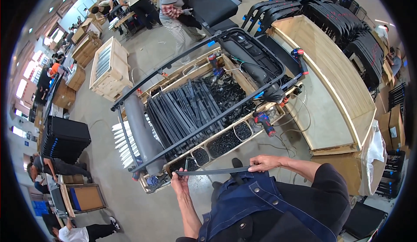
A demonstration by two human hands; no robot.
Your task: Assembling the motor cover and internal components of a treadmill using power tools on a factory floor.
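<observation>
A long flat dark strip (217,171) is stretched level in front of my body. My left hand (180,183) is closed on its left end, and my right hand (264,163) pinches its right end. Just above my left fingers stands a small shiny metal piece (187,162); I cannot tell whether it is held or rests in the bin behind. Beyond the strip, a large black rectangular frame (208,132) lies across a wooden workbench box. Inside the box sits a pile of similar dark strips (184,105), with loose black parts (226,96) beside them.
Bins of small black screws (230,140) line the near edge. Power drills (265,124) hang around the frame, and cables (284,140) trail on the floor. A large wooden crate (365,131) stands right, a smaller crate (110,68) left. A person (176,9) stands beyond the bench.
</observation>
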